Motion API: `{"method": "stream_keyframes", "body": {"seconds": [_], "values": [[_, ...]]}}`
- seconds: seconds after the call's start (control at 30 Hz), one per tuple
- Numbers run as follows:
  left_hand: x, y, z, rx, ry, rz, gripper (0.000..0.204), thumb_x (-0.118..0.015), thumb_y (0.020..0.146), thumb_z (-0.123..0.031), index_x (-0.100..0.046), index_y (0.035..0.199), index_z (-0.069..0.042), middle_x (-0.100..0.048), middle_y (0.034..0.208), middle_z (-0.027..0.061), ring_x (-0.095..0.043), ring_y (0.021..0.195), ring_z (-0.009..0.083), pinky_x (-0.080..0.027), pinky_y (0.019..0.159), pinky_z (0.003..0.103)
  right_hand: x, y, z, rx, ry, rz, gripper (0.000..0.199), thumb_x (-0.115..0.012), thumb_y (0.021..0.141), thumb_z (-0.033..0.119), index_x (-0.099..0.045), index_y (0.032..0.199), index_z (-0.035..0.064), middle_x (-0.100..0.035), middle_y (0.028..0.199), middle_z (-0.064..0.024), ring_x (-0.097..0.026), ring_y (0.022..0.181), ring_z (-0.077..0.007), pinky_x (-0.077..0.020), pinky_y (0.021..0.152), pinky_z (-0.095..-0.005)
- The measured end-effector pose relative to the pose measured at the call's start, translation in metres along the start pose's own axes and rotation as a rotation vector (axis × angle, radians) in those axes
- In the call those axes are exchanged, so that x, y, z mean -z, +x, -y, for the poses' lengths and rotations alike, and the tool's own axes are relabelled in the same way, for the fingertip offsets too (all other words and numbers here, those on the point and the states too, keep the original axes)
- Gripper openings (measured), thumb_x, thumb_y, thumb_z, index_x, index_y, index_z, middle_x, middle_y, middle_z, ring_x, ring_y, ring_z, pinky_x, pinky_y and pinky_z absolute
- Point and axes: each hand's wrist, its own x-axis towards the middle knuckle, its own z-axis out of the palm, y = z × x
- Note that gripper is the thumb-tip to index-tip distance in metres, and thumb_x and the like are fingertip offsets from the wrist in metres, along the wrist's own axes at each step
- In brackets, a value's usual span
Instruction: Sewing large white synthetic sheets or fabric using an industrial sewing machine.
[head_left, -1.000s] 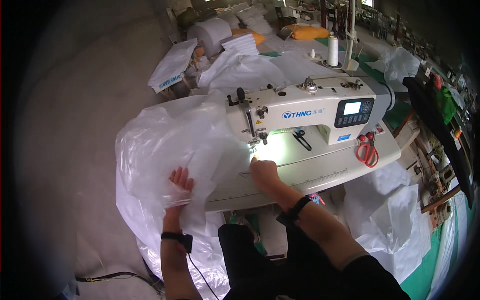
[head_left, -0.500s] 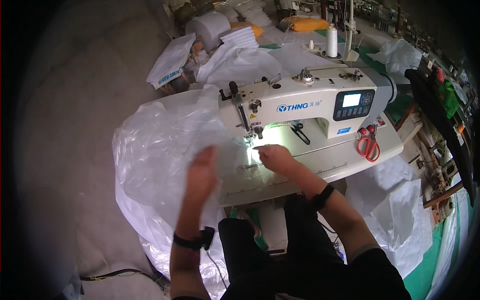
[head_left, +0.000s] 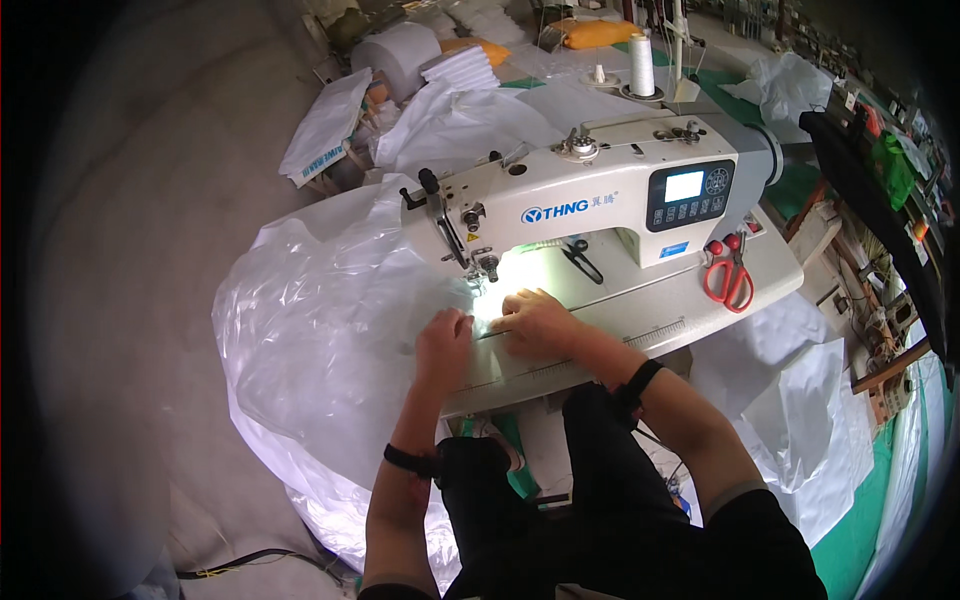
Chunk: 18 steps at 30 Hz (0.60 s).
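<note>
A white sewing machine [head_left: 590,195] stands before me, its lamp lighting the needle area [head_left: 482,285] brightly. Clear plastic sheeting [head_left: 310,310] spreads over the left of the machine bed and hangs down. My left hand [head_left: 445,348] is closed on the sheeting's edge, just in front of the needle. Close by on the right, my right hand [head_left: 540,324] rests low over the bed with bent fingers pressed together, the fingertips pointing toward the presser foot. Glare hides what lies between them.
Red-handled scissors [head_left: 728,280] and black thread snips [head_left: 582,262] lie on the machine bed [head_left: 640,300]. A white thread cone [head_left: 641,65] stands behind the machine. More white sheeting [head_left: 790,400] hangs at the right. Plastic rolls [head_left: 395,58] and an orange sack [head_left: 598,35] are at the back.
My left hand has moved right and onto the sheeting's edge beside the needle. My right hand has settled lower on the bed. The whole view has shifted slightly.
</note>
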Motion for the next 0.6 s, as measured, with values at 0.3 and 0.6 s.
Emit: {"method": "stream_keyframes", "body": {"seconds": [0.3,0.6], "values": [[-0.013,0.018,0.001,-0.226,-0.063,-0.107,0.015,-0.066,0.084,-0.016,-0.068,0.095,-0.006,-0.061,0.096,0.0105,-0.056,0.095,0.0315,-0.047,0.086,0.042,-0.022,0.019,-0.012,-0.478,0.166,0.072,0.018,-0.058,0.086,0.027,-0.072,0.094,0.0185,-0.071,0.089,-0.0056,-0.067,0.082,-0.0263,-0.0517,0.073,-0.0401],[-0.023,0.009,0.006,-0.248,-0.161,-0.108,0.015,-0.065,0.084,-0.016,-0.071,0.093,-0.006,-0.063,0.091,0.009,-0.057,0.091,0.0306,-0.045,0.083,0.041,-0.02,0.014,-0.007,-0.475,0.218,-0.009,0.018,-0.059,0.085,0.027,-0.071,0.095,0.0173,-0.07,0.087,-0.0066,-0.067,0.082,-0.0274,-0.0517,0.073,-0.0405]]}}
